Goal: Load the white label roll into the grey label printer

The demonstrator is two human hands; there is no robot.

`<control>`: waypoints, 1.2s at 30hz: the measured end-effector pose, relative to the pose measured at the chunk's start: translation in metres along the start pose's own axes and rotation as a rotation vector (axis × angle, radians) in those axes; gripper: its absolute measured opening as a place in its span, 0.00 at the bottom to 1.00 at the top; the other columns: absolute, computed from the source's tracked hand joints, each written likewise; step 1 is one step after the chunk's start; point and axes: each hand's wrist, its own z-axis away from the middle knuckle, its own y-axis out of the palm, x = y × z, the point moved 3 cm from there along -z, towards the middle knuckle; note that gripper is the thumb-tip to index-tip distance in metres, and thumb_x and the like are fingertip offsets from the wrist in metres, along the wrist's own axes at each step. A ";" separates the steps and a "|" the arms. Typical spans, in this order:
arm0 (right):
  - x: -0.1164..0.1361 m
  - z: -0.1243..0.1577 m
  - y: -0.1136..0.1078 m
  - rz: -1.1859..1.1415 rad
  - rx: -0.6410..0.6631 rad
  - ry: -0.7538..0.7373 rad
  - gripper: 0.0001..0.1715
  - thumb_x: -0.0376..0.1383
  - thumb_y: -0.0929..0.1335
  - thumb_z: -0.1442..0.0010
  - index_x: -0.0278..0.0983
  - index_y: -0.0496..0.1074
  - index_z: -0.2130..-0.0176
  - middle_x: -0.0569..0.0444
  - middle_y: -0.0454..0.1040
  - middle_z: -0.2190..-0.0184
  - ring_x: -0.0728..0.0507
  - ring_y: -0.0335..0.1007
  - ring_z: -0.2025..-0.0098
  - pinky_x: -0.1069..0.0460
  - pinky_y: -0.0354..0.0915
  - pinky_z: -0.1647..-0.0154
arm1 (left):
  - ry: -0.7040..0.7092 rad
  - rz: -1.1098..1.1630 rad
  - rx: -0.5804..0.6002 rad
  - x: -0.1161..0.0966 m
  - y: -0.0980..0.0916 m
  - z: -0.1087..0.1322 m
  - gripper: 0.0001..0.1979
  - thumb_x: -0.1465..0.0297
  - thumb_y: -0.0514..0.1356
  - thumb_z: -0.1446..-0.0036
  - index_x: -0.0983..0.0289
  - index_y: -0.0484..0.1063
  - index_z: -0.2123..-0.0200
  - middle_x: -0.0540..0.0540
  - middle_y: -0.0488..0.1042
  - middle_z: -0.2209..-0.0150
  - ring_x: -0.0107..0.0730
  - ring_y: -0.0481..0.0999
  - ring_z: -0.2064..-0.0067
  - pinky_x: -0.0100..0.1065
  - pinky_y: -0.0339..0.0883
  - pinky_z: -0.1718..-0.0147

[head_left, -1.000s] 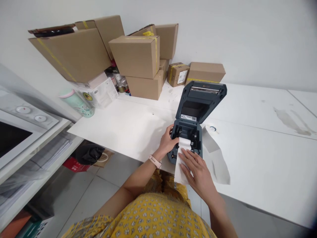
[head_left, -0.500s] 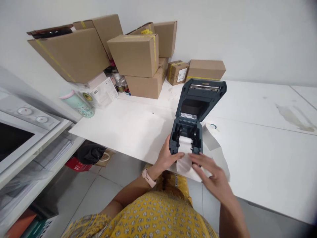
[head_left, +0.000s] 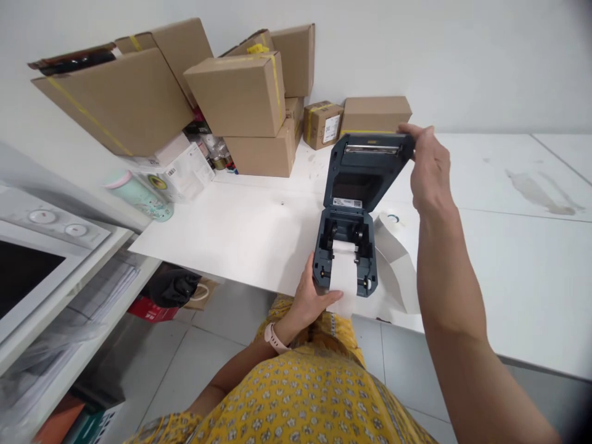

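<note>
A dark label printer stands at the front edge of the white table, its lid raised. Inside it lies a white paper roll, and the paper strip runs out over the front edge. My left hand grips the printer's front left corner, the thumb lying on the strip. Up at the lid's top right corner, my right hand is closed around the edge. Right of the printer lies a loose length of label paper beside a small roll.
Cardboard boxes are stacked at the back left, with two smaller ones behind the printer. A mint tumbler leans near the table's left end. A microwave sits on a shelf at the far left.
My right hand has left the paper strip and moved up to the lid's corner, taking hold of it. My left hand remains at the printer's front left. The view has shifted slightly.
</note>
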 end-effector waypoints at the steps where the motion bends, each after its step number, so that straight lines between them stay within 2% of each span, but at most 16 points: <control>1: 0.006 0.012 -0.003 0.028 -0.019 -0.049 0.38 0.61 0.52 0.30 0.43 0.74 0.42 0.52 0.76 0.43 0.40 0.70 0.39 0.41 0.65 0.35 | -0.001 -0.005 -0.007 0.000 0.000 0.001 0.56 0.56 0.72 0.48 0.52 0.41 0.25 0.61 0.49 0.25 0.57 0.49 0.25 0.56 0.50 0.28; 3: 0.017 0.047 -0.009 0.114 -0.071 -0.174 0.34 0.54 0.52 0.26 0.40 0.75 0.43 0.50 0.76 0.44 0.38 0.70 0.38 0.41 0.65 0.35 | -0.002 -0.008 -0.010 -0.001 -0.001 0.002 0.55 0.56 0.72 0.48 0.52 0.43 0.26 0.61 0.47 0.24 0.57 0.47 0.24 0.55 0.51 0.29; 5: 0.023 0.090 -0.013 0.181 -0.115 -0.276 0.28 0.47 0.54 0.25 0.42 0.75 0.44 0.50 0.75 0.42 0.37 0.69 0.37 0.39 0.65 0.34 | 0.005 0.009 -0.010 -0.001 -0.001 0.003 0.54 0.56 0.72 0.48 0.52 0.45 0.26 0.61 0.49 0.25 0.57 0.48 0.25 0.55 0.53 0.30; 7: 0.022 0.134 -0.013 0.237 -0.087 -0.351 0.23 0.42 0.57 0.26 0.45 0.73 0.41 0.50 0.72 0.39 0.36 0.69 0.36 0.36 0.67 0.35 | 0.014 0.030 -0.018 -0.001 -0.001 0.003 0.54 0.56 0.73 0.48 0.53 0.45 0.26 0.62 0.52 0.26 0.57 0.50 0.25 0.54 0.54 0.30; 10: 0.010 0.188 -0.006 0.298 0.007 -0.406 0.26 0.35 0.61 0.30 0.49 0.68 0.36 0.52 0.70 0.36 0.34 0.68 0.35 0.34 0.68 0.36 | 0.017 0.037 -0.045 0.002 0.002 0.002 0.55 0.56 0.73 0.49 0.55 0.44 0.26 0.63 0.53 0.26 0.57 0.51 0.26 0.54 0.53 0.30; 14: -0.008 0.230 0.005 0.358 0.087 -0.382 0.29 0.31 0.63 0.33 0.46 0.68 0.35 0.48 0.74 0.39 0.33 0.67 0.34 0.33 0.69 0.37 | 0.031 0.070 -0.061 0.008 0.006 0.000 0.56 0.57 0.73 0.49 0.56 0.44 0.26 0.65 0.55 0.28 0.56 0.54 0.27 0.53 0.55 0.30; 19: -0.023 0.249 0.014 0.339 0.040 -0.335 0.26 0.31 0.62 0.32 0.44 0.70 0.38 0.47 0.75 0.40 0.33 0.67 0.33 0.32 0.68 0.37 | 0.042 0.109 -0.043 0.008 0.007 0.002 0.58 0.57 0.73 0.50 0.58 0.41 0.26 0.66 0.50 0.26 0.56 0.54 0.27 0.54 0.53 0.29; 22: -0.026 0.251 0.017 0.256 -0.028 -0.280 0.24 0.31 0.62 0.32 0.45 0.73 0.41 0.48 0.78 0.44 0.33 0.68 0.34 0.30 0.66 0.36 | 0.008 0.137 -0.038 0.001 0.006 0.000 0.53 0.53 0.68 0.43 0.59 0.40 0.26 0.65 0.46 0.25 0.54 0.50 0.25 0.53 0.50 0.28; 25: -0.028 0.251 0.019 0.181 -0.068 -0.169 0.21 0.33 0.64 0.32 0.46 0.74 0.43 0.49 0.78 0.46 0.33 0.68 0.35 0.28 0.63 0.35 | -0.009 0.146 -0.074 -0.008 0.004 -0.009 0.47 0.51 0.63 0.38 0.57 0.42 0.26 0.60 0.41 0.23 0.50 0.44 0.23 0.48 0.47 0.27; 27: -0.032 0.251 0.021 0.145 -0.102 -0.051 0.25 0.37 0.65 0.32 0.46 0.68 0.37 0.46 0.72 0.38 0.32 0.64 0.32 0.29 0.63 0.34 | -0.011 0.142 -0.094 -0.012 0.004 -0.017 0.45 0.51 0.63 0.38 0.57 0.44 0.26 0.59 0.42 0.23 0.50 0.45 0.23 0.48 0.48 0.27; 29: -0.039 0.254 0.024 0.106 -0.100 0.082 0.35 0.42 0.64 0.31 0.44 0.56 0.29 0.42 0.59 0.29 0.31 0.58 0.29 0.30 0.64 0.35 | -0.003 0.145 -0.088 -0.013 0.005 -0.024 0.44 0.52 0.64 0.38 0.57 0.47 0.27 0.61 0.49 0.25 0.51 0.51 0.25 0.48 0.53 0.29; 31: -0.048 0.258 0.027 0.054 -0.056 0.204 0.40 0.45 0.62 0.30 0.42 0.46 0.26 0.40 0.51 0.26 0.31 0.55 0.27 0.31 0.64 0.34 | 0.010 0.155 -0.072 -0.013 0.005 -0.027 0.42 0.52 0.64 0.38 0.58 0.49 0.28 0.61 0.56 0.27 0.51 0.58 0.28 0.49 0.58 0.31; 34: -0.059 0.264 0.030 -0.037 -0.012 0.335 0.43 0.48 0.62 0.31 0.42 0.44 0.25 0.40 0.52 0.26 0.30 0.53 0.27 0.29 0.61 0.33 | 0.026 0.156 -0.066 -0.013 0.005 -0.029 0.40 0.54 0.64 0.38 0.57 0.52 0.29 0.61 0.60 0.29 0.51 0.62 0.30 0.49 0.61 0.33; 36: -0.062 0.266 0.029 -0.069 -0.015 0.367 0.44 0.51 0.62 0.32 0.42 0.45 0.25 0.41 0.51 0.26 0.29 0.52 0.26 0.28 0.59 0.32 | 0.035 0.135 -0.075 -0.012 0.004 -0.029 0.40 0.55 0.64 0.39 0.58 0.53 0.30 0.61 0.60 0.29 0.51 0.62 0.30 0.49 0.60 0.32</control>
